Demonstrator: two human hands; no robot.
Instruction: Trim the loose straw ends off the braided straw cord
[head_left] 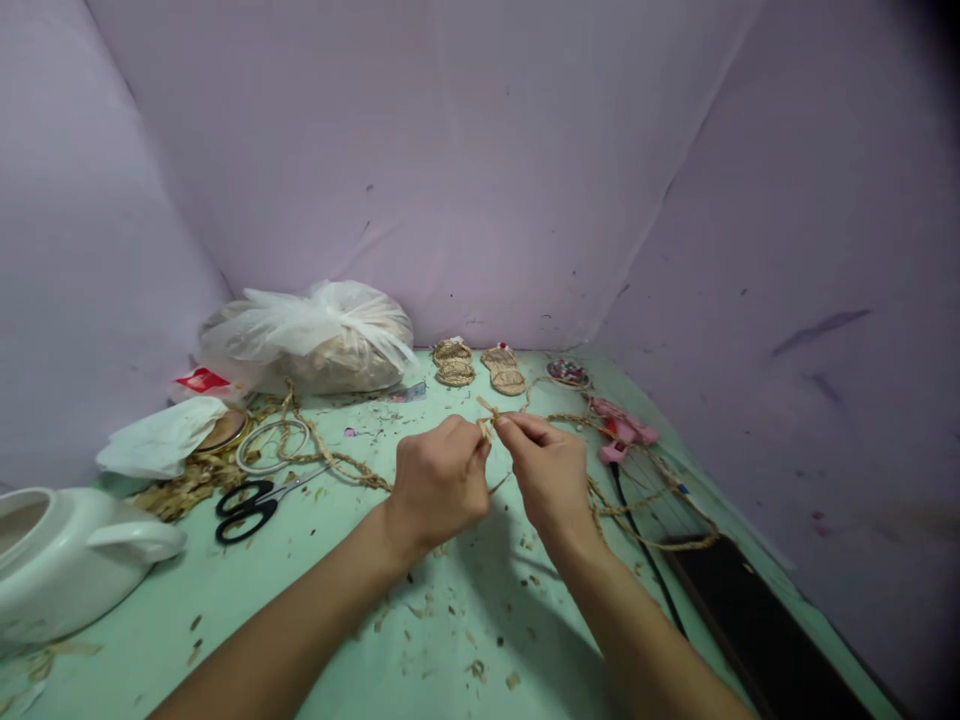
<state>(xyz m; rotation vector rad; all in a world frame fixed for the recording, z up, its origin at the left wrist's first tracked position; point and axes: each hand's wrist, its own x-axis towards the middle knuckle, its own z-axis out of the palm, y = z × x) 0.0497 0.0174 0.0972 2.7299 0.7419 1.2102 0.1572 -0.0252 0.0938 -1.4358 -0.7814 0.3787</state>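
Observation:
My left hand [442, 477] is closed around a strand of tan braided straw cord [362, 473], which trails off to the left across the table. Close beside it, my right hand [546, 465] pinches the same straw between thumb and forefinger. Loose pale straw ends [486, 408] stick up between the two hands. More cord [682, 545] runs in loops to the right of my right hand. The part inside my left fist is hidden. Beyond the hands lie small woven straw sandals [455, 374], with a second woven piece [508, 381] next to them.
Black-handled scissors [247, 512], a white teapot [82, 560] and dried straw [171, 487] lie left. Behind is a tied plastic bag [330, 340]. On the right are a pink glue gun [624, 430], its cable, a bead dish [568, 373] and a dark flat object [757, 620]. Straw scraps litter the table.

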